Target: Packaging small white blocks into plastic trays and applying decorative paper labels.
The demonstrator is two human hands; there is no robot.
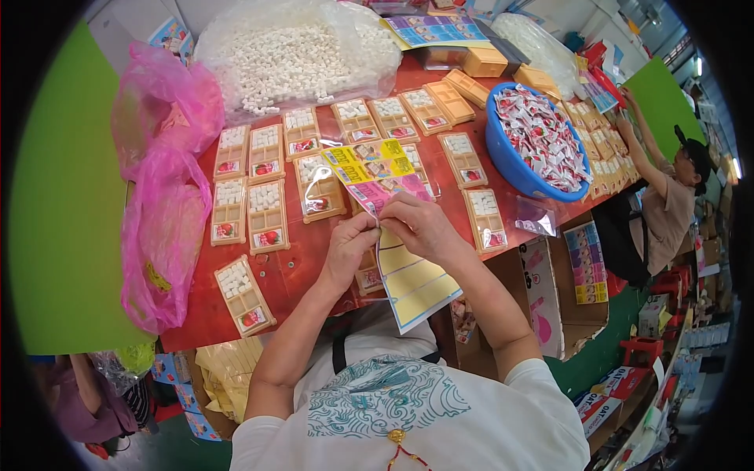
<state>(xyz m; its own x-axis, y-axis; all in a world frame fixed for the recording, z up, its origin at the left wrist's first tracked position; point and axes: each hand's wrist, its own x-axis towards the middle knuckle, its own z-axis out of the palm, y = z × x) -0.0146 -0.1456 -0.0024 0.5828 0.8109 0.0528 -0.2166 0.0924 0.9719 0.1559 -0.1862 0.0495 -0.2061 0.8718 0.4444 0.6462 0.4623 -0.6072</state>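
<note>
Over the front of the red table I hold a long label sheet [377,162] with both hands. Its far part carries yellow and pink printing, while the near part hangs toward my lap as plain pale yellow with blue lines. My left hand [349,247] pinches the sheet's left edge near the middle. Close beside it, my right hand [418,224] grips the same sheet with bent fingers. Beneath and around the sheet lie small tan compartment trays [319,188] holding white pieces and a red-printed packet; some are partly covered by the sheet and my hands.
A clear bag of white pieces [294,67] lies at the back. A blue basin [503,149] of small packets stands right, near stacked trays [448,102]. Pink plastic bags [169,188] hang over the left side. Another person [667,196] works at far right; an open carton [577,314] stands below.
</note>
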